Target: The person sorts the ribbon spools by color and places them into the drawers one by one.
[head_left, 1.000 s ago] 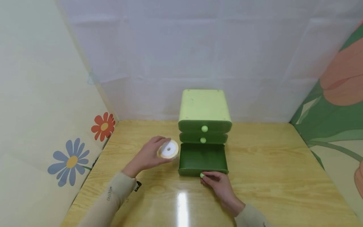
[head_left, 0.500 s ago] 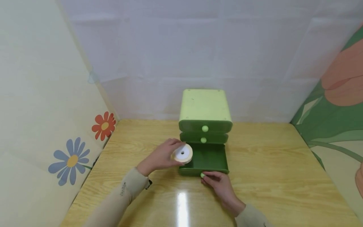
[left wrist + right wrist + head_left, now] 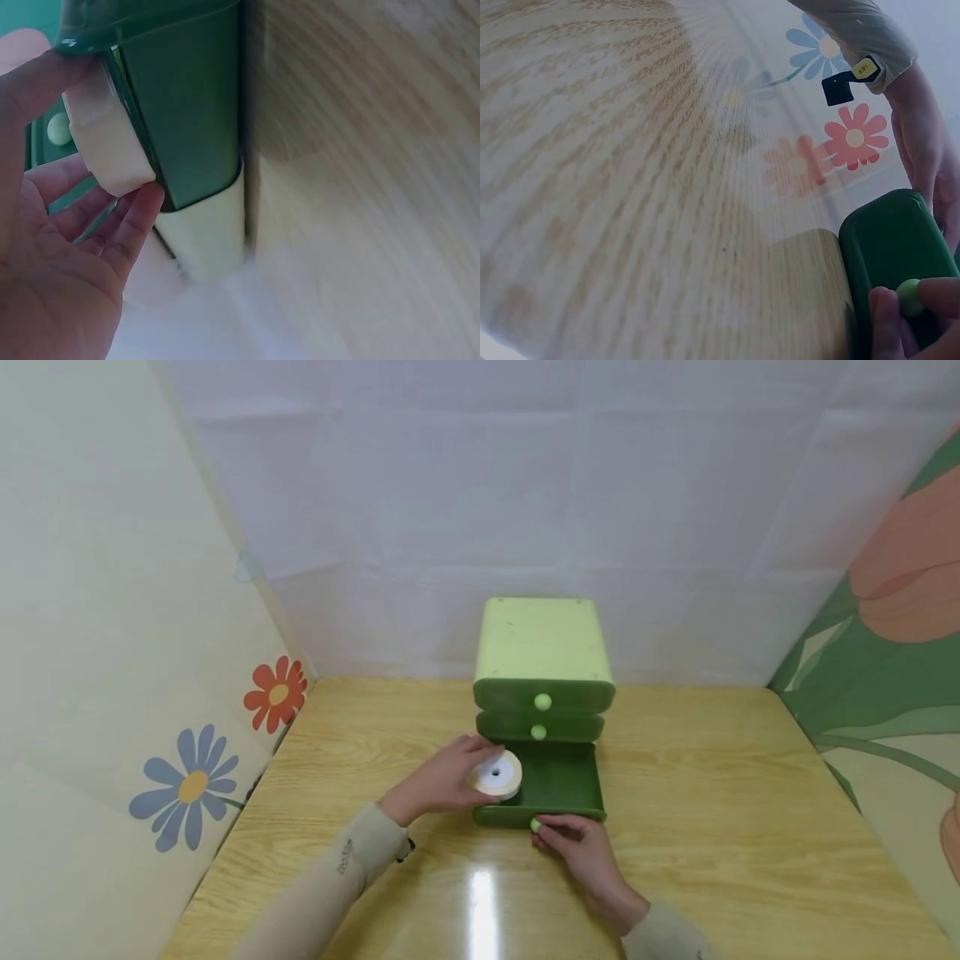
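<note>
A roll of cream ribbon (image 3: 498,775) with a white face and a small centre hole is at the left side of the pulled-out bottom drawer (image 3: 558,777). My left hand (image 3: 442,783) grips the roll by its edge, thumb on one side and fingers on the other. In the left wrist view, the ribbon roll (image 3: 112,135) lies against the inside of the drawer's green side wall (image 3: 187,112). My right hand (image 3: 588,857) pinches the light green round knob (image 3: 536,825) on the drawer front. The knob (image 3: 910,297) also shows between thumb and finger in the right wrist view.
Above the drawer rises the light green cabinet (image 3: 542,639), its two upper drawers with round knobs closer in. It stands on a wooden table (image 3: 720,810). A white cloth (image 3: 450,502) hangs behind, and flower-patterned panels (image 3: 187,610) flank both sides.
My left hand has carried the ribbon roll rightward and slightly down, from beside the drawer to inside its left part. The right hand stays on the knob, and the drawer has not moved.
</note>
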`<action>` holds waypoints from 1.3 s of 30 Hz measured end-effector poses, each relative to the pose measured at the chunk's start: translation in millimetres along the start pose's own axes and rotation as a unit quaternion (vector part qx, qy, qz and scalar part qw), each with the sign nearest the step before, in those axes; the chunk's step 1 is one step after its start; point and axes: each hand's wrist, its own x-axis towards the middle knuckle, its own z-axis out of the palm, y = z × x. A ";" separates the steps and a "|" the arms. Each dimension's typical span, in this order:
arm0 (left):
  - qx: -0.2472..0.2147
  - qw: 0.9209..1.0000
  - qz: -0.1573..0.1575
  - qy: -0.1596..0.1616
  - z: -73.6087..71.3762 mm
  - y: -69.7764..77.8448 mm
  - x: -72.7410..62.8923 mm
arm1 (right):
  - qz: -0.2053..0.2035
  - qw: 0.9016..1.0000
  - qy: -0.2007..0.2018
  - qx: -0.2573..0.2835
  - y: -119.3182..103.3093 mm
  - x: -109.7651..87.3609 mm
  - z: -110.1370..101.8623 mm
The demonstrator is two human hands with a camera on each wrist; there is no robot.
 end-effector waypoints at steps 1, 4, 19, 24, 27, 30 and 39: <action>0.005 1.000 0.004 0.001 1.9 -0.2 1.1 | -0.002 1.000 -0.001 0.002 0.3 0.1 -0.1; 0.018 1.000 0.012 0.001 6.9 0.1 4.3 | -0.003 1.000 0.000 0.003 0.4 0.5 -0.2; 0.020 1.000 0.015 0.008 5.4 -0.7 3.5 | 0.002 1.000 0.010 -0.008 0.6 1.0 -0.4; 0.006 1.000 0.012 0.010 2.6 1.6 2.0 | 0.002 1.000 0.009 -0.010 0.7 1.7 -0.6; 0.012 1.000 0.021 0.018 -0.4 4.1 1.8 | -0.001 1.000 0.007 -0.010 0.7 1.5 -0.9; 0.038 0.994 0.077 0.060 -5.9 7.4 2.7 | -0.001 1.000 0.003 -0.008 1.2 0.8 -1.5; 0.109 0.915 0.219 0.321 -53.3 16.6 18.0 | 0.002 1.000 -0.003 0.000 2.6 0.6 -2.0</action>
